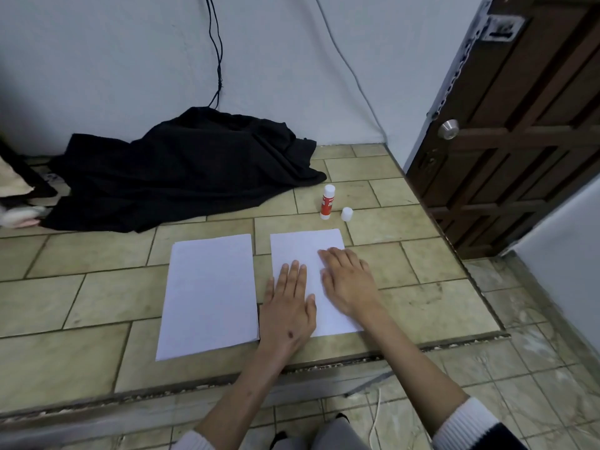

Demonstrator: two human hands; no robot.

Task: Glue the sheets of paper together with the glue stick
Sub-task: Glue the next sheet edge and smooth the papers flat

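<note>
Two white paper sheets are being pressed and laid out on a raised floor of beige tiles [97, 306].

The right white rectangular paper sheet [302, 251] is being held flat under both hands: the left hand [287, 310] is being laid across its near left edge and the right hand [349, 280] over its right edge, the fingers [293, 274] of both being kept straight and spread, nothing being gripped. Its long axis is being pointed away from the person, toward the wall. The left white rectangular paper sheet [209, 297] is lying parallel just beside it, a narrow strip of tile being left between them. The red-and-white glue stick [327, 203] is standing upright beyond the right sheet's far edge, its small white cap [346, 214] just beside it, both well apart from the fingers. Open tile is being left to the left of the sheets; the step's crumbling front edge [422, 347] is running close behind the sheets' near edges. A crumpled black cloth [181, 167] is lying against the wall.
</note>
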